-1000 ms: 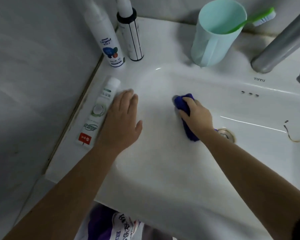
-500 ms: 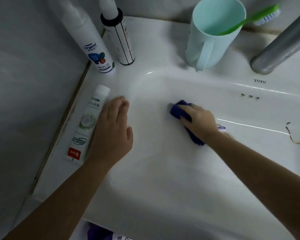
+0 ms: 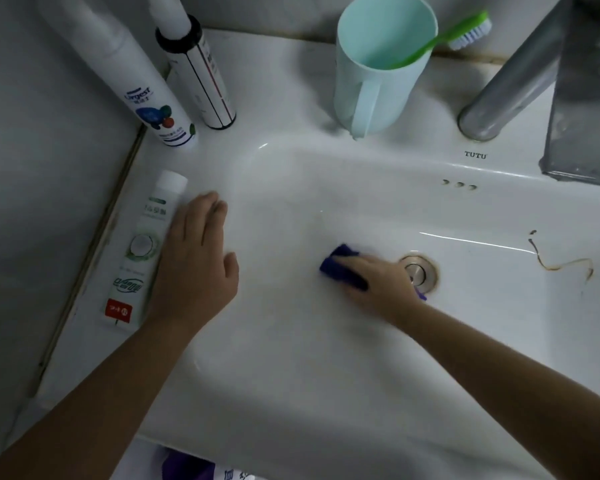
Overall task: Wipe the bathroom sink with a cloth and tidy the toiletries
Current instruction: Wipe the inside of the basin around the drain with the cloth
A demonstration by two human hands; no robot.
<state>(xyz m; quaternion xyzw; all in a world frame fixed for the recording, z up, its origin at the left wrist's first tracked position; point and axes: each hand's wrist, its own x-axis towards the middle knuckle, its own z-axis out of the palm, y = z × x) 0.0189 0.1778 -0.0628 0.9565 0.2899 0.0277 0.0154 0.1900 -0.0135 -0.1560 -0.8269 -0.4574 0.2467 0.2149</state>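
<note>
The white sink [image 3: 291,358] fills the view. My right hand [image 3: 378,282] presses a dark blue cloth [image 3: 340,265] onto the basin floor, just left of the metal drain [image 3: 418,270]. My left hand [image 3: 194,268] rests flat on the sink's left rim, fingers together, holding nothing. Beside it lies a white toothpaste tube [image 3: 142,251] along the rim. At the back left corner stand a white spray bottle [image 3: 146,98] and a black-capped bottle [image 3: 201,77]. A mint cup [image 3: 374,74] with a green toothbrush [image 3: 444,32] stands behind the basin.
A grey metal tap [image 3: 510,81] rises at the back right, its spout [image 3: 586,98] overhanging the basin. A brown stain or hair strand [image 3: 561,261] lies on the basin's right side. A grey wall [image 3: 42,202] borders the sink on the left.
My right hand has slid the cloth down and to the right, from the basin's back wall to the floor by the drain. My left hand has stayed on the rim.
</note>
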